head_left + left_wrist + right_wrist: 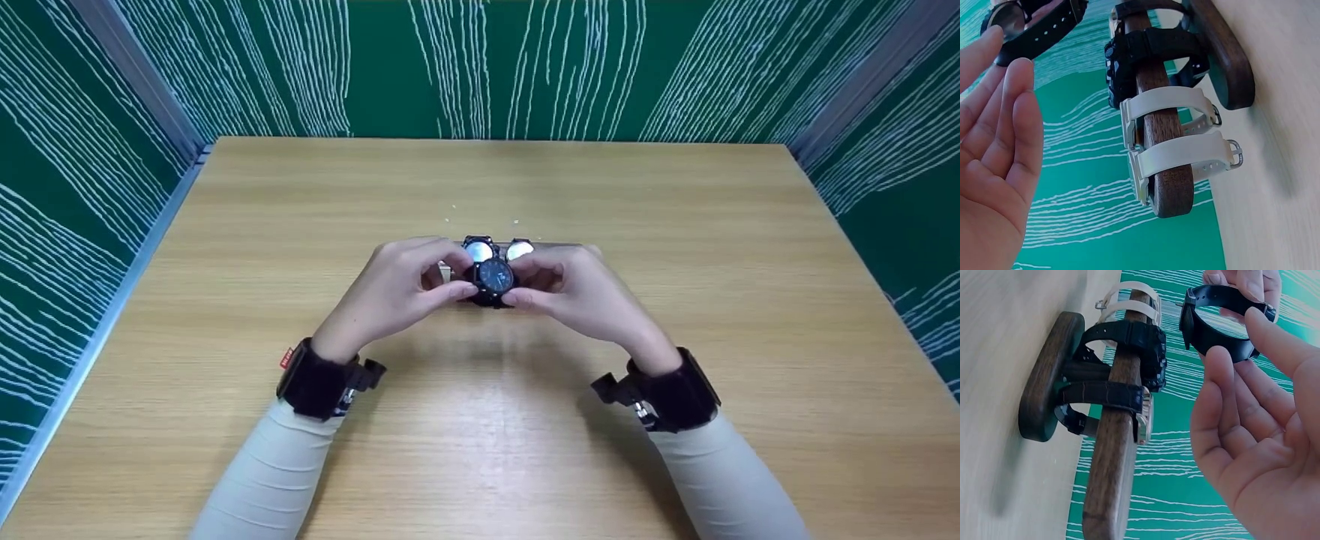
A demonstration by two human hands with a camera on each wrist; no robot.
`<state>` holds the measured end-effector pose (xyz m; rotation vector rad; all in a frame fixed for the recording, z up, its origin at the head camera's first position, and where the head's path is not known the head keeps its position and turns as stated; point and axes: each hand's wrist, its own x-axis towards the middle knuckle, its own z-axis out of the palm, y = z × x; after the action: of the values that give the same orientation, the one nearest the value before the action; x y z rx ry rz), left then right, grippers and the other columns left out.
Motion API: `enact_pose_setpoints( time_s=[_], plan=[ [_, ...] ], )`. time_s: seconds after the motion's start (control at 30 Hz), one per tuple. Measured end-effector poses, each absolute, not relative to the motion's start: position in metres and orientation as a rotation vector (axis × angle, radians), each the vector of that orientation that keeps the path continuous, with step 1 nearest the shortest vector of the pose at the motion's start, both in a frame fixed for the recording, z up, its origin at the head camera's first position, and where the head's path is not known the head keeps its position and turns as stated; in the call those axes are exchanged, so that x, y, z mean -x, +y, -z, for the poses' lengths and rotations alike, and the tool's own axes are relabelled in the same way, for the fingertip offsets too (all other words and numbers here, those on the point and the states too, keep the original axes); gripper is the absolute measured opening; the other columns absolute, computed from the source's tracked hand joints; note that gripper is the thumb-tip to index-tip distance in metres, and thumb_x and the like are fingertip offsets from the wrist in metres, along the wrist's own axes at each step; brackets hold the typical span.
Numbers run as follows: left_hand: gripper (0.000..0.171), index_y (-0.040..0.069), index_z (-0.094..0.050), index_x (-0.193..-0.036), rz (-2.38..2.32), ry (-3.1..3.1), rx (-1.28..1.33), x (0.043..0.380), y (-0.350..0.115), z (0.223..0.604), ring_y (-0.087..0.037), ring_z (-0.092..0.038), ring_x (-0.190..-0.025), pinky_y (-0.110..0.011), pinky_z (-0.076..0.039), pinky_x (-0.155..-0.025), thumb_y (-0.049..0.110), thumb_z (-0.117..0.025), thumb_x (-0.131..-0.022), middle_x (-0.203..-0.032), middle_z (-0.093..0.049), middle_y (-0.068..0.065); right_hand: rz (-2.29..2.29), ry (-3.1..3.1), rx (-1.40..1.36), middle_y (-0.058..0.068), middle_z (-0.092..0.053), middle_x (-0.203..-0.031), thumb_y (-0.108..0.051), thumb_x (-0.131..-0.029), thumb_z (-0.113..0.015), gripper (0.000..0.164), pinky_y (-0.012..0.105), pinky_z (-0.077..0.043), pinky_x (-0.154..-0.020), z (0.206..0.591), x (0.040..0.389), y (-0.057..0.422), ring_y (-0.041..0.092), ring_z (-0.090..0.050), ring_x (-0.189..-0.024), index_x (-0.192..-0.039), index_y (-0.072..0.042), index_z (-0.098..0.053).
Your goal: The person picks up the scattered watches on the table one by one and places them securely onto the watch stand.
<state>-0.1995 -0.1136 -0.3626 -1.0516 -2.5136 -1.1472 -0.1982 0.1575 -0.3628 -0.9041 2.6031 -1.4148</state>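
A black wristwatch [496, 276] with a dark round dial is held up between both hands, in front of the watch stand. My left hand [405, 281] pinches its case on one side, thumb toward me. The right hand [577, 292] pinches the opposite side with thumb and fingers. In the right wrist view the watch's black strap [1221, 343] forms a closed loop. Behind it stands a dark wooden watch stand [1172, 205] carrying two white-strapped watches [1176, 154], a chunky black watch [1123, 70] and a watch with a dark textured leather strap [1103, 395].
The stand's rounded wooden base [1044, 391] rests on the light wood table [480, 420]. Small white specks [516, 221] lie on the table beyond the stand. Green panels with white streaks [390, 67] rise behind the table and along its sides.
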Motion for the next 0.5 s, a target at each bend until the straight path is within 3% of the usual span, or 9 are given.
enact_pose_setpoints(
  time_s=[0.2,0.5],
  plan=[
    [0.023,0.011,-0.077,-0.112,1.144,-2.540,1.028,0.2003,-0.1121,0.3627,-0.010,-0.065,-0.077,-0.038,-0.061,-0.070,0.026,-0.081,-0.096,-0.102,-0.076,0.000,1.377,2.666,0.964,-0.005,-0.079,-0.101,-0.017,-0.093,-0.084,0.020,0.027,-0.063,-0.078,0.3597,0.1968,0.1592,0.007,-0.075,-0.086,-0.112,-0.012,-0.082],
    [0.021,0.011,-0.078,-0.111,1.111,-2.518,1.036,0.2006,-0.1106,0.3650,-0.009,-0.066,-0.076,-0.028,-0.058,-0.070,0.025,-0.081,-0.096,-0.103,-0.078,0.001,1.329,2.745,1.049,-0.003,-0.079,-0.099,-0.012,-0.090,-0.086,0.016,0.026,-0.063,-0.078,0.3590,0.1957,0.1587,0.006,-0.076,-0.086,-0.106,-0.010,-0.083]
  ],
)
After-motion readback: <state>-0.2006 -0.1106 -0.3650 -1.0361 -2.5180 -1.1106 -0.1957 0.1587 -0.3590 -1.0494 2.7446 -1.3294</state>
